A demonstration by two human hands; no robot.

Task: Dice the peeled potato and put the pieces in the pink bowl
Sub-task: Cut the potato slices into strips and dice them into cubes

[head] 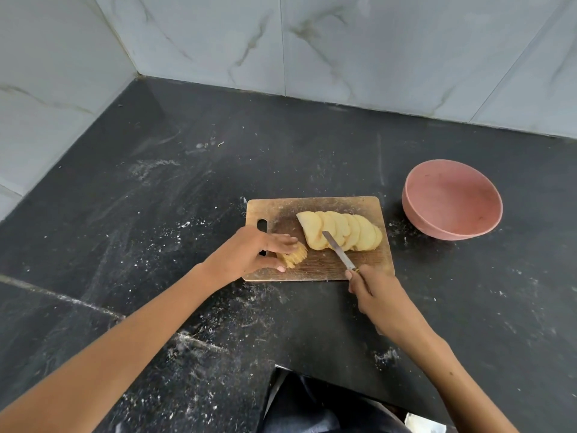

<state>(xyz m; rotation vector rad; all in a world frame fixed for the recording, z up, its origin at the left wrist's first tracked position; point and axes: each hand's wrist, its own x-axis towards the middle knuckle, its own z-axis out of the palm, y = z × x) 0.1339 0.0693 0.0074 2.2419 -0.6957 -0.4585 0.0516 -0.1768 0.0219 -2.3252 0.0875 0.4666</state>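
Both hands over board, potato sliced, bowl off to the right.
Right hand fingers curled round knife, blade on potato slices fanned across cutting board; left hand pinches cut potato chunk at board's left end. Pink bowl on dark worktop, near board.

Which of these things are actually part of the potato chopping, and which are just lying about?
Part of the job: potato slices, cut potato bundle, knife, cutting board, pink bowl, left hand, right hand.

Lying about: white crumbs on the black counter.
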